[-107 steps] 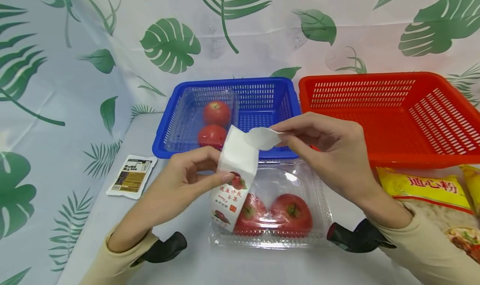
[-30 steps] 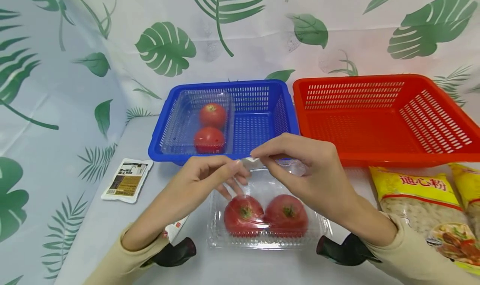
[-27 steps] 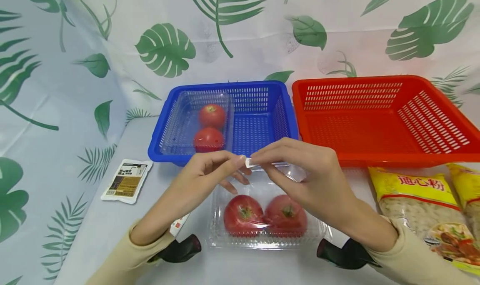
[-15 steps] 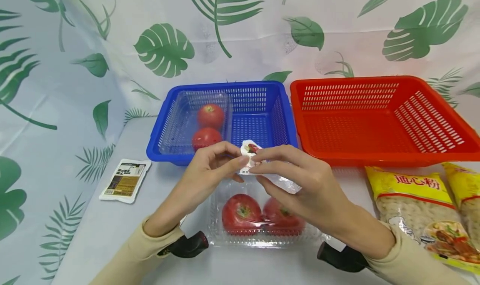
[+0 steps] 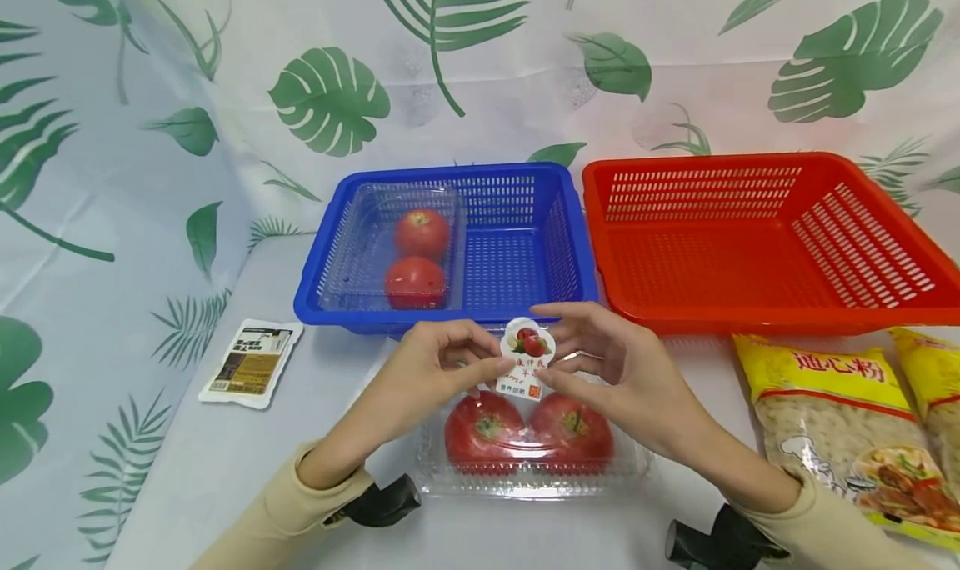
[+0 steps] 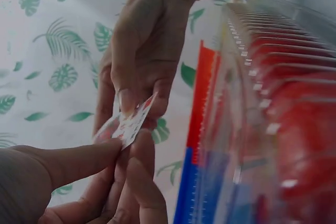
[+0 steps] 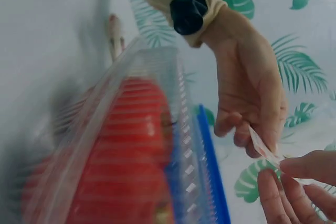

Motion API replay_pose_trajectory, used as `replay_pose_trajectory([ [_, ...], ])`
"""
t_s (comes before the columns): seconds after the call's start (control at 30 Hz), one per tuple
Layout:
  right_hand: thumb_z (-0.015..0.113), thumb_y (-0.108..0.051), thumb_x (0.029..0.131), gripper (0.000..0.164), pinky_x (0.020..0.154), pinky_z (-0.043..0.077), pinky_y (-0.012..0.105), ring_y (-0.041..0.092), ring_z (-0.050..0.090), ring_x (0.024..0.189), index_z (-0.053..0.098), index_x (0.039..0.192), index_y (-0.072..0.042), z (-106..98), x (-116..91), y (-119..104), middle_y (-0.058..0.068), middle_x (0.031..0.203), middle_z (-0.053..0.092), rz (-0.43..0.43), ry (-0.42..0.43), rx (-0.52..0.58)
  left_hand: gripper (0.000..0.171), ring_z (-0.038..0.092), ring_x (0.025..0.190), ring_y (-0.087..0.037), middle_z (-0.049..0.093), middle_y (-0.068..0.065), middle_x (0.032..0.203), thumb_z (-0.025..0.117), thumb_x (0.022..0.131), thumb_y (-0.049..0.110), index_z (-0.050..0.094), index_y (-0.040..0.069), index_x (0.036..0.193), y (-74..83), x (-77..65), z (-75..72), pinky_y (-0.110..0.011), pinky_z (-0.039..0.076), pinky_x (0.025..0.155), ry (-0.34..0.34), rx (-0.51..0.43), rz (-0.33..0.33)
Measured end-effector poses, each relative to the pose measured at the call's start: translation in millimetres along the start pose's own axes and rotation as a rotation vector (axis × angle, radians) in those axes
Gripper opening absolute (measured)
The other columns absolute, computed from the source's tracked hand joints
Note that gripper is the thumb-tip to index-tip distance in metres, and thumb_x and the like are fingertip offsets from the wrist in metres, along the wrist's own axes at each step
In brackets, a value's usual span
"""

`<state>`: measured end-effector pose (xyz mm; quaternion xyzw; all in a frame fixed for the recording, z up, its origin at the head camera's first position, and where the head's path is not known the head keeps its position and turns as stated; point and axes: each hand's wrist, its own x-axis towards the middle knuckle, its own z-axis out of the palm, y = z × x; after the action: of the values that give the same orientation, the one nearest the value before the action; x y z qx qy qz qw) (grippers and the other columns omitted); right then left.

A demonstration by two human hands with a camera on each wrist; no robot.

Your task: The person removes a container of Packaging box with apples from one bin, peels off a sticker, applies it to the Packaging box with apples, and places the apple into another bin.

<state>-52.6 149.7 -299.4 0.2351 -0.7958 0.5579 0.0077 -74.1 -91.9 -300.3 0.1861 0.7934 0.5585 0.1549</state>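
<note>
A small white sticker label (image 5: 525, 360), printed with apples and red characters, is pinched at its left edge by my left hand (image 5: 438, 368) and at its right edge by my right hand (image 5: 622, 378). In the left wrist view the label (image 6: 131, 124) tilts between both thumbs and fingers. Right below the hands sits a clear plastic clamshell box (image 5: 532, 487) with two red apples (image 5: 486, 437) inside, its lid down. The label is held above the box; whether it touches the lid I cannot tell.
Behind the box, a blue basket (image 5: 517, 316) holds another clear box (image 5: 360, 245) with two red fruits. To its right stands a red basket (image 5: 705, 313). Yellow-topped pasta bags (image 5: 840, 420) lie at right. A small white-edged packet (image 5: 251, 362) lies at left.
The label roll has left the left hand and been set down at left. A single label came off it, was turned printed side up, and lowered toward the box between both hands.
</note>
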Motion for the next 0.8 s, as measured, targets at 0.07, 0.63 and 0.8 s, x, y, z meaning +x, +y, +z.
replay_pose_trajectory([
  [0.07, 0.078, 0.003, 0.091, 0.046, 0.085, 0.061, 0.027, 0.019, 0.073, 0.094, 0.065, 0.135, -0.003, -1.3, -2.3, 5.0, 0.007, 0.107, 0.072, 0.033, -0.021, 0.016, 0.016, 0.072, 0.078, -0.019, 0.075, -0.003, 0.087, 0.076, 0.098, 0.019, 0.076, 0.004, 0.102, -3.3, 0.6, 2.6, -0.030, 0.057, 0.072, -0.019, 0.011, -0.013],
  [0.63, 0.083, 0.004, 0.086, 0.039, 0.087, 0.061, 0.028, 0.019, 0.072, 0.091, 0.073, 0.123, -0.005, 0.5, -2.3, 23.5, 0.006, 0.108, 0.072, 0.087, -0.088, 0.023, 0.009, 0.070, 0.066, -0.011, 0.074, 0.002, 0.075, 0.080, 0.093, 0.011, 0.075, 0.004, 0.092, -12.8, 3.6, 14.6, -0.025, 0.059, 0.065, -0.060, 0.140, -0.042],
  [0.8, 0.082, 0.008, 0.084, 0.041, 0.085, 0.062, 0.030, 0.018, 0.072, 0.089, 0.073, 0.122, -0.004, 2.1, -0.7, 27.5, 0.005, 0.106, 0.072, 0.073, -0.090, -0.002, 0.009, 0.069, 0.065, -0.008, 0.075, 0.000, 0.076, 0.080, 0.092, 0.008, 0.075, 0.002, 0.092, -13.7, 4.7, 15.7, -0.023, 0.058, 0.063, -0.060, 0.182, -0.024],
])
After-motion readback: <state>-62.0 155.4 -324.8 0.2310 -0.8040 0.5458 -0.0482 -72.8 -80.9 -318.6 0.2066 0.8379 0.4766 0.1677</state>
